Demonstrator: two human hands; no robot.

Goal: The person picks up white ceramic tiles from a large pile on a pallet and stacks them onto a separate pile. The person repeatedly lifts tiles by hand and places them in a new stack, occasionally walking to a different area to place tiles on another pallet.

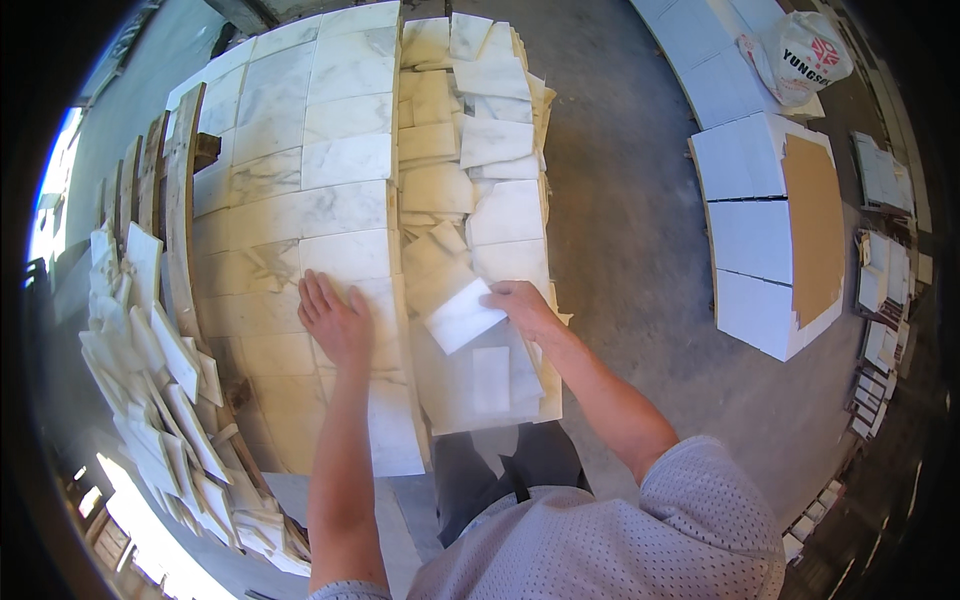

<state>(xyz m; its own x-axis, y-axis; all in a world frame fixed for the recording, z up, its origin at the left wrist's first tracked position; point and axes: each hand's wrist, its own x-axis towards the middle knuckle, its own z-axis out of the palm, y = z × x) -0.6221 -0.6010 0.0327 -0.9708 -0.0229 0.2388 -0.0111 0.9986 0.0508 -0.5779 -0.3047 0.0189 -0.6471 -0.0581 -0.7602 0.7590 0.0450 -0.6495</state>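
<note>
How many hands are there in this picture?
2: the left hand is over the pale tiles, the right hand holds a white tile by its edge; no others show.

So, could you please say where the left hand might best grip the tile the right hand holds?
Probably the short left edge of the white tile, from the left: the right hand holds its right end, while that edge faces the left hand uncovered.

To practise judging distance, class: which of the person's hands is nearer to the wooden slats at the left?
Left: the left hand is over the veined tiles, right of the wooden slats; the right hand is farther right of them, holding a white tile.
</note>
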